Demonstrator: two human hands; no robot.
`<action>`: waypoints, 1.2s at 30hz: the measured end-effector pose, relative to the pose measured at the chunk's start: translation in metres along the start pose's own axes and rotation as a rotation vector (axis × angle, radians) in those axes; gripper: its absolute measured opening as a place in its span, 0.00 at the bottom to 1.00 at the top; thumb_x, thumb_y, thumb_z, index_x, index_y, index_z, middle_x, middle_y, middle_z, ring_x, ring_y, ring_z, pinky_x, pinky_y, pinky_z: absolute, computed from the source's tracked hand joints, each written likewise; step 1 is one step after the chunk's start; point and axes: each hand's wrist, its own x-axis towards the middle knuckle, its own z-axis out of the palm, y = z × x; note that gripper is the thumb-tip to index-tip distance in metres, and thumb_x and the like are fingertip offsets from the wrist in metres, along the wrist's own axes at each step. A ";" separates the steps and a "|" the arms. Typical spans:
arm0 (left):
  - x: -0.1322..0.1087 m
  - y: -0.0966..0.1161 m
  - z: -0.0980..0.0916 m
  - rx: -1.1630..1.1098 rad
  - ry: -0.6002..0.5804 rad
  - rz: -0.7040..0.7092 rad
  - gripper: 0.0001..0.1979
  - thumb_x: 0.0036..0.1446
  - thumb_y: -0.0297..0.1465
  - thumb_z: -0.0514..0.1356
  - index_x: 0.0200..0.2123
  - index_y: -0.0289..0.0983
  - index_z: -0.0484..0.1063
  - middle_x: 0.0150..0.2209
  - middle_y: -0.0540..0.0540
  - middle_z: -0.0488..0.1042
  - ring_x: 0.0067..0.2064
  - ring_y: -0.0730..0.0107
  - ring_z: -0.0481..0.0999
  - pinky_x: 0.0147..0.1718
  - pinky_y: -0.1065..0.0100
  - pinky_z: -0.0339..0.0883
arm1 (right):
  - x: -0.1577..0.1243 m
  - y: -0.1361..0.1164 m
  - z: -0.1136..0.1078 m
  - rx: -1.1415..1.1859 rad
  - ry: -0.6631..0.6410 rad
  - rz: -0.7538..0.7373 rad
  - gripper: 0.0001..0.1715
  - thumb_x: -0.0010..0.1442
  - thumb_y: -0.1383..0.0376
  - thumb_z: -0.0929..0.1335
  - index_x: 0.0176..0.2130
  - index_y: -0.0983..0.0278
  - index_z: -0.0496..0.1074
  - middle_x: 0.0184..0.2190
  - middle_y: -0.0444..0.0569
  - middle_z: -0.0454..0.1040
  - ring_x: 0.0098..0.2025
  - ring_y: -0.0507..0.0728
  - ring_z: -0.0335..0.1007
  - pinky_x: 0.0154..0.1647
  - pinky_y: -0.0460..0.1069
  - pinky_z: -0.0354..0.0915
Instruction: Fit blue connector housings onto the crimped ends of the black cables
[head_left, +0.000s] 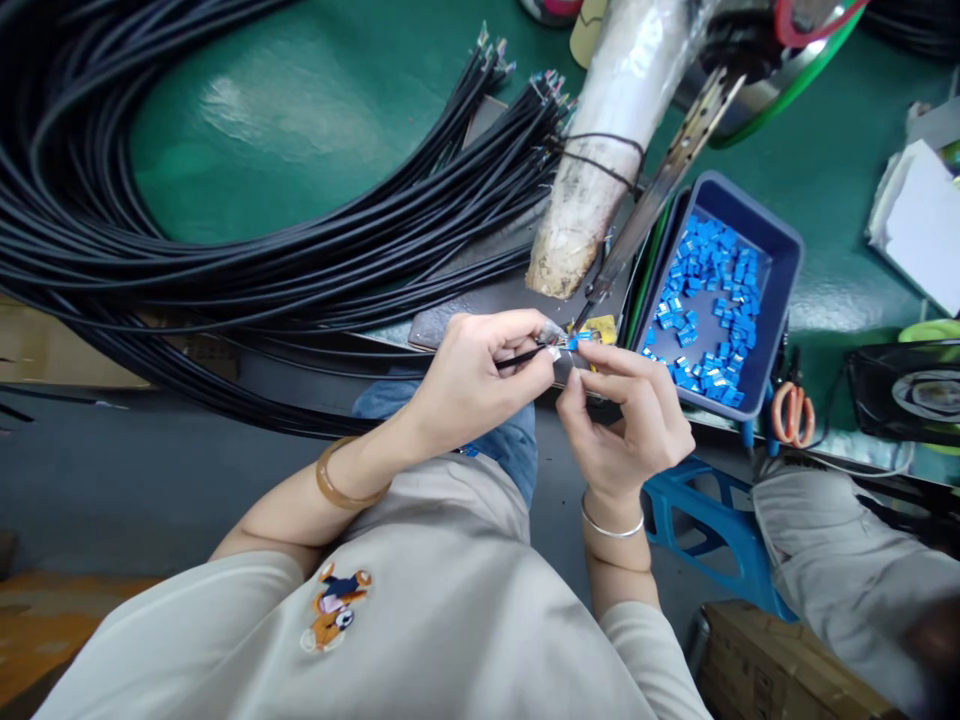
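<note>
Pinched in my left hand [484,375] is the end of a black cable [521,358], its thin wires fanning out at the fingertips. My right hand [634,410] has its thumb and index finger closed around something small beside a blue connector piece [579,342]; what exactly they grip is too small to tell. Just above the fingertips, the tip of a soldering iron [600,290] points down by the blue piece. A yellow item [601,328] lies right behind it. The two hands nearly touch at the wire ends.
A large bundle of black cables [300,260] sweeps across the green table [292,110]. A wrapped white tube [600,160] hangs above the hands. At right are a grey bin [786,240] of blue connectors, orange-handled scissors [793,414], a blue stool [705,510] and another person's leg [840,540].
</note>
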 end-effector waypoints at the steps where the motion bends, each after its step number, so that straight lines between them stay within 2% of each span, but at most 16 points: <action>1: 0.000 -0.001 0.000 0.013 -0.008 -0.001 0.03 0.54 0.24 0.61 0.28 0.35 0.72 0.23 0.52 0.68 0.24 0.78 0.63 0.23 0.74 0.56 | -0.001 0.000 0.000 -0.006 -0.002 -0.006 0.11 0.57 0.73 0.73 0.35 0.60 0.70 0.40 0.45 0.82 0.39 0.52 0.80 0.41 0.46 0.76; 8: -0.001 -0.004 0.000 0.066 -0.028 0.013 0.05 0.57 0.25 0.59 0.29 0.32 0.73 0.23 0.52 0.67 0.24 0.80 0.60 0.24 0.74 0.55 | -0.002 0.002 0.002 0.008 -0.009 -0.009 0.11 0.58 0.74 0.72 0.36 0.60 0.69 0.40 0.45 0.83 0.39 0.52 0.81 0.41 0.47 0.76; 13: -0.003 -0.003 0.000 0.082 -0.049 0.067 0.06 0.57 0.25 0.59 0.30 0.31 0.75 0.24 0.52 0.68 0.25 0.80 0.60 0.25 0.75 0.56 | -0.002 0.003 -0.001 0.004 0.056 0.022 0.11 0.57 0.74 0.73 0.39 0.61 0.73 0.41 0.47 0.82 0.42 0.54 0.81 0.41 0.48 0.77; 17: -0.007 -0.004 -0.002 0.126 -0.085 0.172 0.05 0.57 0.24 0.60 0.33 0.32 0.77 0.23 0.53 0.67 0.24 0.81 0.59 0.23 0.75 0.54 | -0.001 0.002 -0.003 0.178 -0.003 0.176 0.10 0.58 0.74 0.72 0.39 0.60 0.74 0.40 0.46 0.82 0.42 0.54 0.80 0.36 0.47 0.77; 23: -0.009 -0.006 -0.006 0.177 0.018 0.196 0.04 0.57 0.29 0.65 0.34 0.32 0.78 0.27 0.50 0.76 0.26 0.80 0.68 0.25 0.76 0.60 | -0.003 -0.003 -0.003 0.375 0.023 0.405 0.07 0.59 0.73 0.72 0.35 0.61 0.76 0.36 0.44 0.80 0.37 0.51 0.79 0.34 0.46 0.77; 26: -0.009 -0.007 -0.007 0.086 -0.011 0.161 0.07 0.59 0.28 0.63 0.30 0.32 0.77 0.25 0.49 0.77 0.26 0.78 0.71 0.27 0.75 0.63 | -0.003 -0.004 -0.005 0.474 -0.005 0.500 0.05 0.59 0.72 0.73 0.34 0.62 0.75 0.36 0.44 0.78 0.34 0.50 0.80 0.34 0.45 0.79; 29: -0.008 -0.009 -0.008 -0.018 -0.104 0.088 0.10 0.61 0.26 0.60 0.26 0.32 0.75 0.24 0.48 0.77 0.25 0.77 0.72 0.27 0.75 0.65 | -0.002 -0.003 -0.007 0.566 -0.065 0.571 0.05 0.59 0.71 0.73 0.33 0.62 0.75 0.36 0.43 0.78 0.32 0.49 0.80 0.34 0.44 0.79; 32: -0.006 -0.008 -0.010 -0.079 -0.161 0.052 0.11 0.61 0.25 0.60 0.26 0.31 0.75 0.24 0.47 0.77 0.25 0.78 0.73 0.26 0.76 0.65 | -0.001 0.000 -0.009 0.628 -0.118 0.601 0.05 0.59 0.70 0.74 0.32 0.63 0.74 0.36 0.42 0.78 0.31 0.49 0.81 0.34 0.42 0.79; 36: -0.005 -0.007 -0.011 -0.105 -0.187 0.007 0.10 0.60 0.25 0.60 0.26 0.31 0.74 0.22 0.48 0.75 0.24 0.79 0.71 0.24 0.77 0.63 | -0.001 0.000 -0.010 0.617 -0.127 0.596 0.05 0.59 0.69 0.74 0.32 0.62 0.75 0.35 0.42 0.78 0.31 0.49 0.81 0.34 0.42 0.79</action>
